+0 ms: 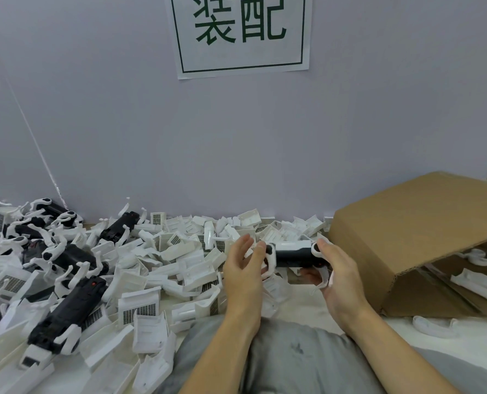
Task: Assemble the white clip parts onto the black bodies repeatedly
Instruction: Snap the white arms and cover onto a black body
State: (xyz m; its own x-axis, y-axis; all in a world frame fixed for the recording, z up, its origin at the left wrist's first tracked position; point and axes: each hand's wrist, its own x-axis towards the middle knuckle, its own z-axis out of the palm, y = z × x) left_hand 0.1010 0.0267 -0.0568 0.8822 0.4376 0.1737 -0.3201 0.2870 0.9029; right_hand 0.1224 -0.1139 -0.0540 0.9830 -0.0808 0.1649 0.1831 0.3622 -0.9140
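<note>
Held piece: smooth black plastic body with white curved clip arms at both ends (pixel 293 253), lying level between the two hands above the pile.
Right hand (pixel 339 273): fingers curled round the piece's right end, gripping it.
Left hand (pixel 243 265): fingers straight and relaxed, fingertips at the left end.
Pile: loose white moulded plastic shells with grille patches (pixel 162 260) across the tabletop.
Finished units: matte black bodies with white arms (pixel 66 311), left.
Box: tipped brown corrugated cardboard carton (pixel 424 240), right.

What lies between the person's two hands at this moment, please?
In the head view, a black body with white clip parts spans the gap from left hand to right hand.
</note>
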